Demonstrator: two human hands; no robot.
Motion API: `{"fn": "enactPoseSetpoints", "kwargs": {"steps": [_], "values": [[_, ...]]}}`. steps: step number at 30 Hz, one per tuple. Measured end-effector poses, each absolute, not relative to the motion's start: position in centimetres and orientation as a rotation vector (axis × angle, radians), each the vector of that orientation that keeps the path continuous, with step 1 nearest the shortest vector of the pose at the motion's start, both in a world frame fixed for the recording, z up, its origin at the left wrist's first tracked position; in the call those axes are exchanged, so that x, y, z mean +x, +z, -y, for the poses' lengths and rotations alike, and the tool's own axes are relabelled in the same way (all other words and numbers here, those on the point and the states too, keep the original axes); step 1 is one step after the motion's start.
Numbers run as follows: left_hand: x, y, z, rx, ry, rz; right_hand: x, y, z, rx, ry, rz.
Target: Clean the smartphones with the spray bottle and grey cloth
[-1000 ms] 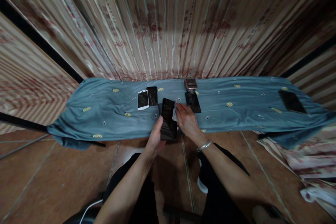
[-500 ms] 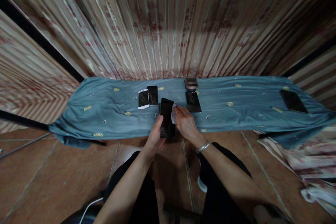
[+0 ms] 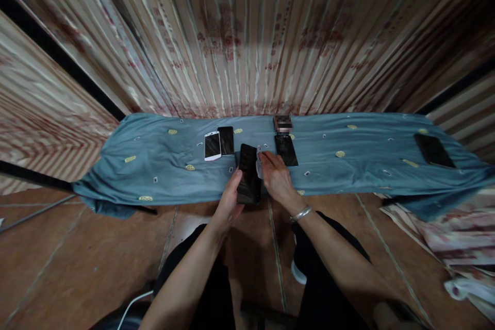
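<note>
A black smartphone point(image 3: 249, 175) is gripped along its left side by my left hand point(image 3: 230, 198), the thumb lying on its near face. It is held above the front part of the cloth-covered table. My right hand point(image 3: 276, 175) pinches a small pale wiping cloth point(image 3: 259, 164) at the phone's right edge. Left of the held phone lie a white phone point(image 3: 212, 146) with a dark screen and a black phone point(image 3: 226, 140), side by side. Another black phone point(image 3: 285, 150) rests just beyond my right hand.
A blue patterned cloth point(image 3: 185, 185) covers the long table. A small brownish box point(image 3: 282, 124), blurred out, stands at the back edge. A dark tablet-like device point(image 3: 433, 150) lies at the far right. Striped curtains point(image 3: 240, 36) hang behind; black poles point(image 3: 69, 62) slant at the sides.
My right hand and the wiping cloth have shifted slightly right, to the phone's edge. The held phone is turned a little, and its face looks different in the light.
</note>
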State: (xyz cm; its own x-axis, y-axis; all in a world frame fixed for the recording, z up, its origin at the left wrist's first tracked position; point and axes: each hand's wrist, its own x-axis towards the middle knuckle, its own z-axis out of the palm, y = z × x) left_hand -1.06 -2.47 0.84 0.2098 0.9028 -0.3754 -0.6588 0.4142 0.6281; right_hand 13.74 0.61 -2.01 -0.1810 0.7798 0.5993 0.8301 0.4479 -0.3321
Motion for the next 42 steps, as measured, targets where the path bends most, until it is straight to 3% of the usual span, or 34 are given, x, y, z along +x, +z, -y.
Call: {"fn": "enactPoseSetpoints", "kwargs": {"steps": [27, 42], "values": [[-2.5, 1.6, 0.6, 0.049, 1.243, -0.853, 11.2, -3.3, 5.1, -1.095, -0.203, 2.227], [-2.1, 0.5, 0.9, 0.166, 1.22, -0.866, 10.1, -2.3, 6.7, -0.943, -0.199, 2.278]]}}
